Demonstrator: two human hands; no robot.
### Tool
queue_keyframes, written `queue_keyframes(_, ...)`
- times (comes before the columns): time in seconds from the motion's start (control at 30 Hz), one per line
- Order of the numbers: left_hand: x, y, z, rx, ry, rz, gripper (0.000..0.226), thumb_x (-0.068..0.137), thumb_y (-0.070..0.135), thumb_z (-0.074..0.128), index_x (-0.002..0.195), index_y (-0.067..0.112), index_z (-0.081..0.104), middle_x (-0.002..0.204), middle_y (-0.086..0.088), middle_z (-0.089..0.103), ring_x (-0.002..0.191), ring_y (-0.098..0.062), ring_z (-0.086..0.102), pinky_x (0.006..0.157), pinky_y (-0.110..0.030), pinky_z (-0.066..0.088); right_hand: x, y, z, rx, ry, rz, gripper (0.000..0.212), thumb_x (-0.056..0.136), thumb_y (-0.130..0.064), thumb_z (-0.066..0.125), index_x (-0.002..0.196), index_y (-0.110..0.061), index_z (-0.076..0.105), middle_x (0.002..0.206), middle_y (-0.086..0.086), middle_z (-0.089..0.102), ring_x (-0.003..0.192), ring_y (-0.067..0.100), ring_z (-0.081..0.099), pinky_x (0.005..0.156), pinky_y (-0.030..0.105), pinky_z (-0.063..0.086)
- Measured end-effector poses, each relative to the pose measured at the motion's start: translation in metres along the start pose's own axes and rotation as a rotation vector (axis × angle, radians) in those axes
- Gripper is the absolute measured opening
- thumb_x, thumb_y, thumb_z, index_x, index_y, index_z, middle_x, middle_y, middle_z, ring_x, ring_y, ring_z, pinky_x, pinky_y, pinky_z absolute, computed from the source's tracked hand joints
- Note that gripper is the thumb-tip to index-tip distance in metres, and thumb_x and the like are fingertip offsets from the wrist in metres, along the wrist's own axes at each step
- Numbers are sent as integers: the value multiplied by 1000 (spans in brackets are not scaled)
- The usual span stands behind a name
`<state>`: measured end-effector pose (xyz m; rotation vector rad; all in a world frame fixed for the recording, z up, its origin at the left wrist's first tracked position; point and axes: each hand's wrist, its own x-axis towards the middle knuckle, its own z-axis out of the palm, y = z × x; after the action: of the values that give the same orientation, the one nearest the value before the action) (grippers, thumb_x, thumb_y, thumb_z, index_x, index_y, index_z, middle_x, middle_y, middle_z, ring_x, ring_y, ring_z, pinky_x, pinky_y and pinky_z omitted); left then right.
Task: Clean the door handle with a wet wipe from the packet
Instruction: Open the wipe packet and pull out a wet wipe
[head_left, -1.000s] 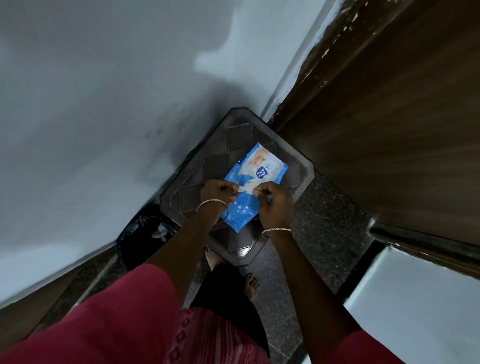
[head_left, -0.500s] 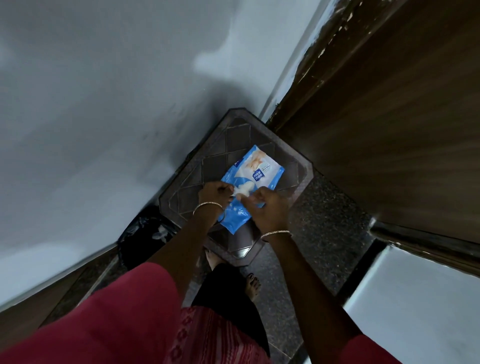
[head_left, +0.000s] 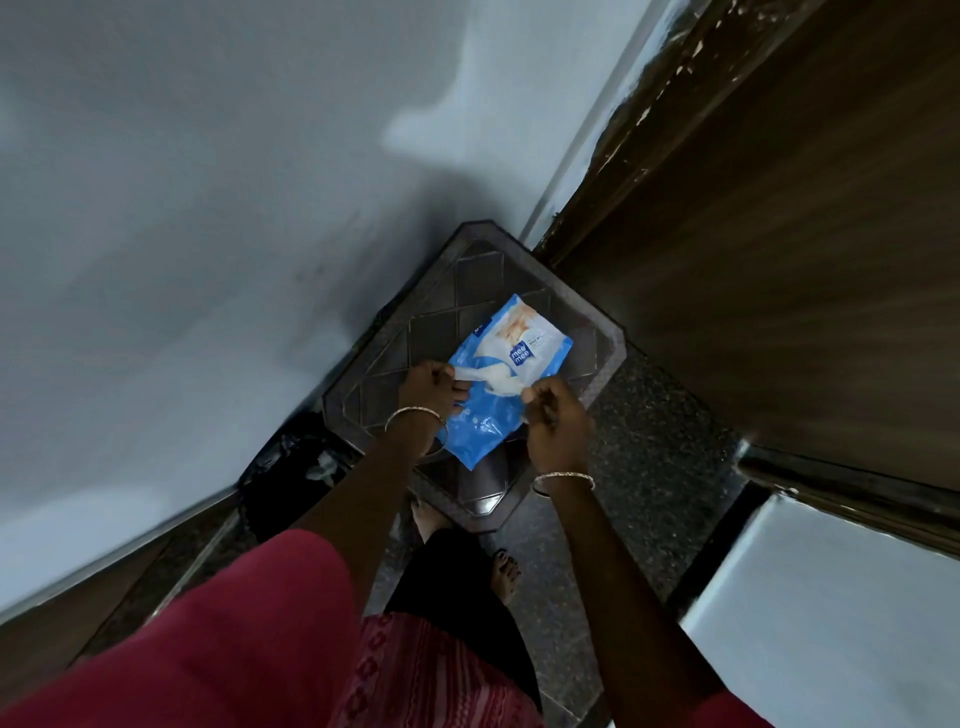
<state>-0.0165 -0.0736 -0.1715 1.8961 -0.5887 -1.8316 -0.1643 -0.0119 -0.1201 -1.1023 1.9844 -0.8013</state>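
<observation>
You're looking straight down at a blue packet (head_left: 501, 384) of wipes lying on a dark stool (head_left: 605, 338) with a diamond pattern on top. Your left hand (head_left: 428, 387) pins the packet's left side and pinches one end of a white wipe (head_left: 491, 375), while your right hand (head_left: 558, 421) pinches the other end, so the wipe is stretched between them just above the packet. Thin bangles sit on both wrists. A grey wall (head_left: 182, 234) fills the left, a brown wooden door (head_left: 779, 234) the right, and your bare feet stand on speckled floor (head_left: 654, 457) below.
</observation>
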Motion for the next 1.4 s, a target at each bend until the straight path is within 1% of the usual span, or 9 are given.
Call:
queue_keyframes(0.13,-16,9,-3,108,23,119,9,100,10,47,96,8,55,82,-11,62,63,-5,62,60,-24,49,-4,-3,-1,-12,-74,-63,8,95,-16,61,98,-9,59,92,-1,65,84,8,61,69,13,47)
queue_keyframes(0.27,-33,21,-6,127,-81,198,12,97,8,51,89,14,57,86,-3,61,78,-13,58,58,-25,51,-4,-10,6,36,-237,44,46,85,0,71,121,-2,43,127,16,54,115,28,58,93,43,55)
queue_keyframes(0.4,-37,29,2,55,-182,102,20,99,8,47,85,21,55,87,2,61,80,-12,59,64,-25,50,-2,-17,10,67,-224,49,72,81,6,72,137,-9,30,135,14,52,119,24,60,95,32,55)
queue_keyframes(0.6,-32,27,2,25,-142,140,18,92,-2,53,90,14,61,89,2,67,73,-5,68,58,-12,51,14,-14,16,-268,-161,9,33,96,-14,59,125,1,55,117,26,67,105,40,65,86,44,53)
queue_keyframes(0.77,-23,7,-3,240,-115,217,34,95,-13,40,124,-6,57,126,-23,60,112,-26,55,102,-34,43,17,-17,7,-28,-47,82,31,92,-17,68,116,2,64,113,20,71,103,33,67,86,37,54)
queue_keyframes(0.87,-22,6,-2,393,-136,274,40,93,-16,40,129,-6,55,132,-28,55,121,-36,53,109,-38,38,17,-15,1,73,-100,134,26,88,-12,73,108,3,69,107,20,73,100,32,69,90,45,56)
queue_keyframes(1.1,-29,5,10,813,-95,442,55,86,-5,59,139,6,49,131,-25,48,123,-36,48,106,-21,27,30,-12,-11,-317,-291,-171,25,83,-5,76,105,5,70,106,19,69,97,29,68,79,16,43)
queue_keyframes(1.3,-35,2,27,891,-27,382,68,81,6,70,143,6,42,140,-21,35,132,-33,37,113,-31,28,52,-13,-24,34,-336,-26,11,80,-4,79,87,2,74,86,17,75,76,20,70,73,32,56)
queue_keyframes(1.4,-35,3,30,877,7,364,65,79,11,75,138,5,49,140,-21,36,132,-34,37,114,-32,27,61,-15,-26,268,-246,139,23,82,-3,76,104,4,72,97,17,74,80,8,72,77,28,60)
